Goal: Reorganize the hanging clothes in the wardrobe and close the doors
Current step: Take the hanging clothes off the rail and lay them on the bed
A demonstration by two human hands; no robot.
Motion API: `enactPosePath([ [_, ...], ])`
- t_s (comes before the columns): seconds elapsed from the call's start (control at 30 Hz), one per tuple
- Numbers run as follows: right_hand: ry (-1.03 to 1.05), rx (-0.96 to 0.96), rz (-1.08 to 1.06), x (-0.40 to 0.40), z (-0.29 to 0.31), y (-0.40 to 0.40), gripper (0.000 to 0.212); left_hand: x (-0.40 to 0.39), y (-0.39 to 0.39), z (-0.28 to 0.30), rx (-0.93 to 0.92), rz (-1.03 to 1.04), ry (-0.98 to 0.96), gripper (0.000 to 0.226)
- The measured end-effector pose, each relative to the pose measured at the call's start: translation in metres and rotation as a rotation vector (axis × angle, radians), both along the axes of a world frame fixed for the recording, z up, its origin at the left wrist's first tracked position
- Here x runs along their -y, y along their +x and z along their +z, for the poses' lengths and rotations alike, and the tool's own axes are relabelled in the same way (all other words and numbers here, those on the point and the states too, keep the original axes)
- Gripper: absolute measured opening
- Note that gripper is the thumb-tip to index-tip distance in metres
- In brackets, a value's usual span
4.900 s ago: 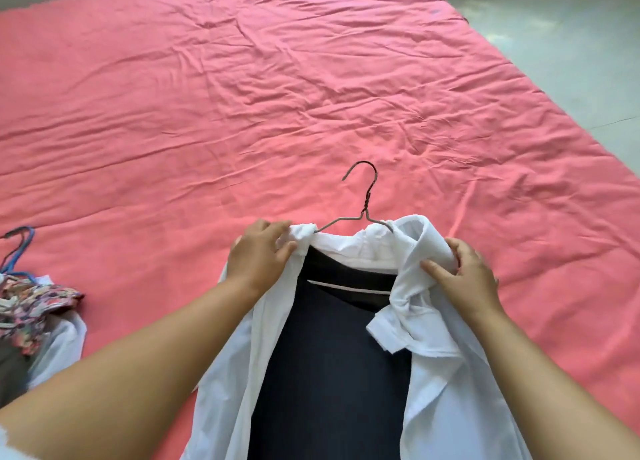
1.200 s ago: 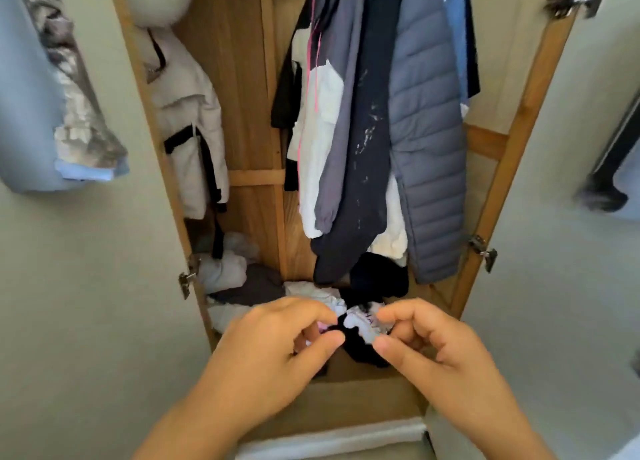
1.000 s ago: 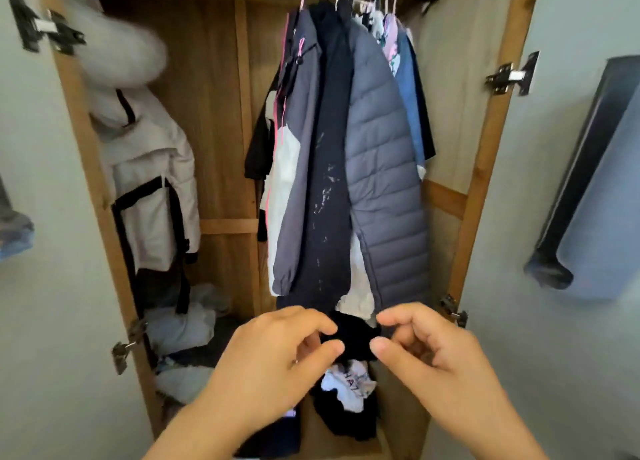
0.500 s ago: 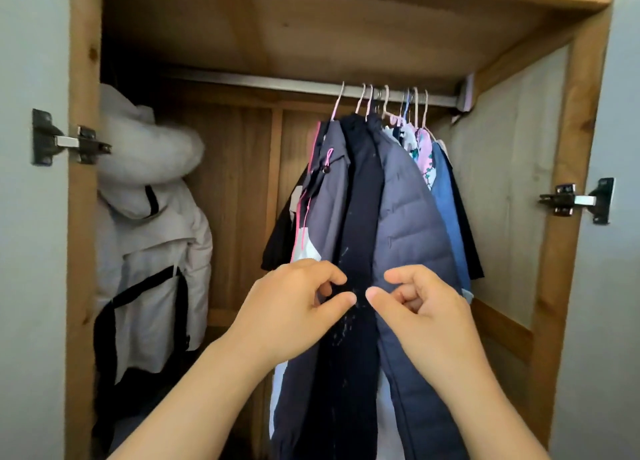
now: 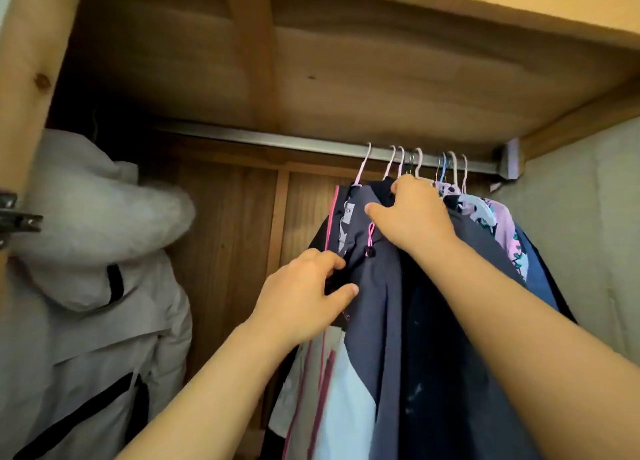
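Our left hand (image 5: 304,297) pinches the grey jacket (image 5: 374,286), our right hand (image 5: 412,213) grips the dark coat (image 5: 443,338), whose hangers (image 5: 415,165) it partly hides.

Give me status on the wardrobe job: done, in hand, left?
Done: the hangers sit bunched at the rail's right end. In hand: the right hand grips garment tops under the hooks, and the left hand pinches the grey jacket's front edge. Left: spreading the clothes and closing the doors, which are out of view.
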State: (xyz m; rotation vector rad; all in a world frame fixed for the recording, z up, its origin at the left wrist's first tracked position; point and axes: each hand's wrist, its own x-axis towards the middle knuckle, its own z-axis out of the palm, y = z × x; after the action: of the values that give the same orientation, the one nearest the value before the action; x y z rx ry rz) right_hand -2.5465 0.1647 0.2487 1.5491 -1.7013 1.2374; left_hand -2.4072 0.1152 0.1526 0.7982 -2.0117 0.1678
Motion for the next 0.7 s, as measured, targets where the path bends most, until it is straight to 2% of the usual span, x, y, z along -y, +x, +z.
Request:
enactPosePath([
  [0.17, 0.196, 0.032, -0.172, 0.033, 0.017, 0.002, 0.017, 0.037, -0.005, 0.017, -0.002, 0.020, 0.003, 0.044],
  [0.3, 0.320, 0.094, -0.227, 0.050, 0.013, 0.001, 0.005, 0.052, -0.004, 0.023, -0.029, 0.014, -0.009, 0.042],
  [0.37, 0.290, 0.109, -0.241, 0.053, 0.010, -0.001, 0.001, 0.054, -0.002, 0.024, -0.040, 0.006, -0.018, 0.041],
  [0.47, 0.199, 0.146, -0.221, 0.052, 0.011, -0.006, 0.020, 0.054, 0.000, 0.025, -0.041, 0.000, -0.011, 0.041],
  [0.53, 0.135, 0.181, -0.179, 0.048, 0.014, -0.008, 0.025, 0.053, 0.002, 0.028, -0.040, 0.015, -0.011, 0.041],
  [0.7, 0.010, 0.166, -0.130, 0.031, 0.030, -0.011, 0.024, 0.048, 0.008, 0.034, -0.057, 0.035, -0.037, 0.042],
])
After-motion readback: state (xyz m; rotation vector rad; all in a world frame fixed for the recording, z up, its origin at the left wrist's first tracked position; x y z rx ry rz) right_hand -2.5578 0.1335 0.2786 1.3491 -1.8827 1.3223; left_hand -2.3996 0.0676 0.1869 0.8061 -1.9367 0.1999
